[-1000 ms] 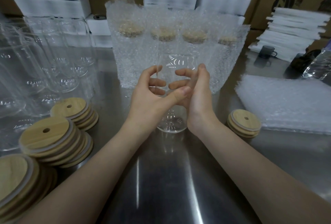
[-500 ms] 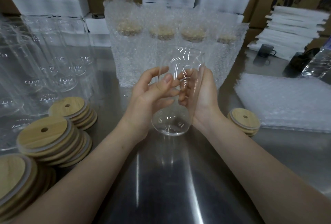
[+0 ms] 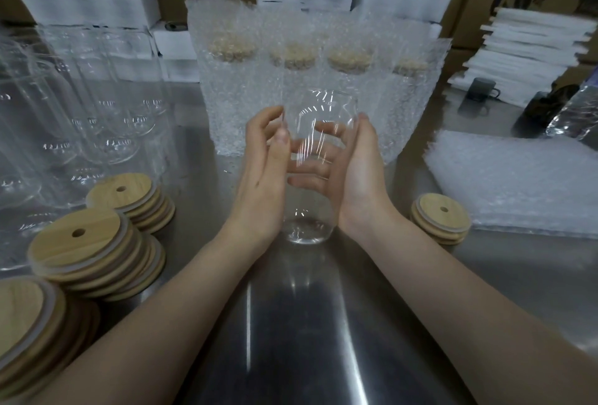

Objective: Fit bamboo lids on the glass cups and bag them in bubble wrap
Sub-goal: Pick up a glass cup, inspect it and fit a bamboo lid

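1. Lower left: stacks of round bamboo lids w/ straw holes [image 3: 77, 242], grey seal rings showing. They sit close to the left arm, prob. for quick picking. The nearest stack is cut off by the frame corner.
2. Mid left: crowd of empty clear glass cups [image 3: 106, 132], unlidded stock. Outlines merge, so no count is possible.
3. Centre: left hand [image 3: 265, 171] lies along the left side of a clear can-shaped glass cup [image 3: 320, 126]. Thumb is on the glass and fingers are loose, not wrapped, so it's steadying, not grasping.
4. Right hand [image 3: 352, 178] has fingers curled round the back, seen thru the glass, so this hand grasps the cup. Cup is at frame centre, mouth up, no lid yet. Can't tell if its base touches the shiny steel table [image 3: 291, 323].
5. Upper centre, behind: row of upright bubble-wrap bags holding lidded cups [image 3: 233, 87], finished pieces parked out of the way. The wrap blurs the contents.
6. Right: short stack of bamboo lids [image 3: 441, 221] near the right wrist, beside a flat pile of bubble-wrap bags [image 3: 517, 184]. Likely the next supplies. Dark items at the far right are too dim to ID.
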Demonstrator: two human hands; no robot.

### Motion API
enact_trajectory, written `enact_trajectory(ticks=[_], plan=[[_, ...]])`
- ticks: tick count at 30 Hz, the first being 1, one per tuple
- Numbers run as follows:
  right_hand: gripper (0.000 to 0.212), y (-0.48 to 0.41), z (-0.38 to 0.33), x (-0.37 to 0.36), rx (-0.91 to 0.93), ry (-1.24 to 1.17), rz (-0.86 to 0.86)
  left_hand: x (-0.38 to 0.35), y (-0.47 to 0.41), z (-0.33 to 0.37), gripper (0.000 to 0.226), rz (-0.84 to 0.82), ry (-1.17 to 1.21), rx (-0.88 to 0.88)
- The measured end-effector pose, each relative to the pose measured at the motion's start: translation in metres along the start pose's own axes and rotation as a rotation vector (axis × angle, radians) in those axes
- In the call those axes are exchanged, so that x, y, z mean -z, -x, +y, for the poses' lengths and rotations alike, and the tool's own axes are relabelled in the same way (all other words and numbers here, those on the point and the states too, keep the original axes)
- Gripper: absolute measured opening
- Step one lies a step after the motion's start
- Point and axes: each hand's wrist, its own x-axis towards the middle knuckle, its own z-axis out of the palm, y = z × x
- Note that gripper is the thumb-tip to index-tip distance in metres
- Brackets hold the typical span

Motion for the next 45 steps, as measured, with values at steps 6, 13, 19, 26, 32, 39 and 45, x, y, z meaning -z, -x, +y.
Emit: enact_trajectory(ticks=[6,13,19,26,32,39,45], plan=[[0.052,0.002,-0.002,-0.004,0.175,0.124,0.127,-0.006,0.005,0.007,0.092,-0.027,-0.192,0.016],[0.051,0.002,-0.004,-0.002,0.147,0.120,0.117,-0.006,0.004,0.012,0.078,0.048,-0.110,0.078],[0.059,-0.004,-0.007,0.004,0.118,0.179,0.082,0.000,0.004,0.015,0.068,-0.025,0.064,0.102],[0.056,-0.007,-0.008,0.011,0.073,0.057,0.044,-0.001,0.003,0.013,0.045,-0.088,0.224,0.174],[0.047,-0.004,-0.007,0.008,-0.002,-0.044,0.059,0.002,0.004,0.010,0.043,-0.144,0.213,0.169],[0.042,-0.002,-0.002,0.002,-0.080,-0.120,-0.048,0.001,0.002,0.009,0.029,-0.009,0.025,-0.061],[0.054,-0.001,-0.007,0.002,0.081,-0.022,0.054,-0.009,0.008,0.015,0.063,0.024,-0.152,-0.062]])
